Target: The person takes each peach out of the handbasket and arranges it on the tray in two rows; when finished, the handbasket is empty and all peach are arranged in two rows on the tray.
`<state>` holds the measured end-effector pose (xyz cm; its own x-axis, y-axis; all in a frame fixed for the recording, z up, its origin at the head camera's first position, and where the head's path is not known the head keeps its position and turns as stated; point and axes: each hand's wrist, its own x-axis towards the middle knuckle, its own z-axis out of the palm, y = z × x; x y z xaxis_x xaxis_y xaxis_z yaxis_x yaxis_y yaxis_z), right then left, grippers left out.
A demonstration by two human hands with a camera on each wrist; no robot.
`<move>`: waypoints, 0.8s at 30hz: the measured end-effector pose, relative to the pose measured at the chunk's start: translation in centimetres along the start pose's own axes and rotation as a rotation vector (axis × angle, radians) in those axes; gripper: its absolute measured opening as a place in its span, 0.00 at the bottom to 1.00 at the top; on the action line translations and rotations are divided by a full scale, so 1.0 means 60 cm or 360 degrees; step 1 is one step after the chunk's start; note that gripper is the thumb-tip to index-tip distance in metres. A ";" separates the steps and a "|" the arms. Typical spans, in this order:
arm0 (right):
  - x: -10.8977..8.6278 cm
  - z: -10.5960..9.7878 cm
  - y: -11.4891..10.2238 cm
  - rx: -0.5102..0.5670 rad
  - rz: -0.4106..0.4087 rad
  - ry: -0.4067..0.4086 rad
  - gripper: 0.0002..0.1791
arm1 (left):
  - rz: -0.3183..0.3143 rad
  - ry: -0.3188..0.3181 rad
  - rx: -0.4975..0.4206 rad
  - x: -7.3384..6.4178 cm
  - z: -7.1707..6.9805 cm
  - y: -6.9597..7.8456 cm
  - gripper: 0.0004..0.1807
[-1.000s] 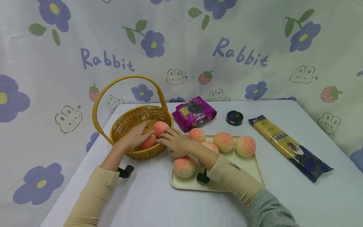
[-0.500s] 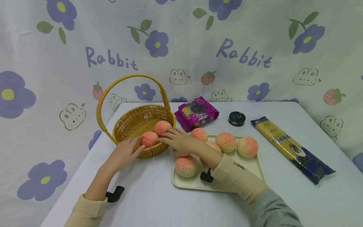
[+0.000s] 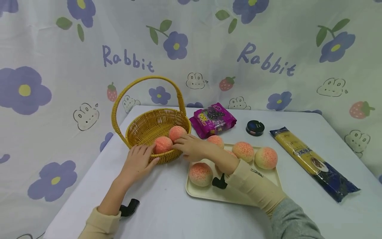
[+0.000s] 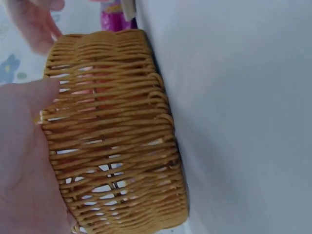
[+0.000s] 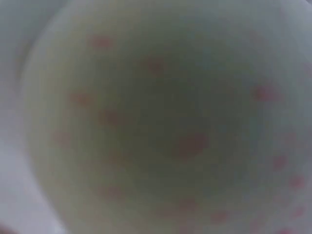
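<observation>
A wicker basket [image 3: 179, 152] with a tall arched handle holds two pink, speckled peaches, the front peach [image 3: 162, 145] and the rear peach [image 3: 177, 132]. My left hand [image 3: 138, 165] grips its near left rim, fingers over the top and thumb against the outer wall, as the left wrist view also shows. My right hand [image 3: 194, 147] holds the right rim, its fingertips close by both peaches. Under my right forearm several more peaches lie on a cream tray [image 3: 206, 196]. One of them, a pale peach [image 5: 161, 112], fills the blurred right wrist view.
Behind the tray lie a purple grape-print packet [image 3: 213, 120] and a round dark tin [image 3: 255, 127]. A long yellow and blue packet [image 3: 313, 162] lies slantwise at the right. A printed cloth [image 3: 191, 43] hangs behind the white table [image 3: 167, 212].
My left hand has drawn back out of the basket, off the peaches, to its near left rim. My right hand has stayed at the right rim. The head view has shifted slightly.
</observation>
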<state>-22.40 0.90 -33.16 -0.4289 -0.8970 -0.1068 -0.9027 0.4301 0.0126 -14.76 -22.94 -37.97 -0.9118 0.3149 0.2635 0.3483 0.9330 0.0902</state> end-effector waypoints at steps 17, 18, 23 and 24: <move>0.033 -0.015 -0.001 0.0104 -0.0084 0.0068 0.22 | -0.0003 0.0106 0.0012 0.007 0.018 0.005 0.31; 0.028 -0.017 -0.002 0.0093 -0.0091 0.0055 0.22 | -0.0009 0.0108 0.0006 0.006 0.018 0.006 0.32; 0.019 -0.038 -0.003 0.0028 -0.0121 0.0010 0.22 | -0.0041 0.0131 -0.0016 -0.001 0.018 0.002 0.33; 0.020 -0.045 -0.003 0.0012 -0.0116 0.0003 0.22 | -0.0038 0.0132 -0.0014 0.000 0.018 0.001 0.33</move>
<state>-22.85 -0.53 -30.62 -0.3620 -0.9262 -0.1055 -0.9313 0.3643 -0.0026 -14.94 -22.69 -39.00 -0.8988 0.2768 0.3399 0.3290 0.9384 0.1058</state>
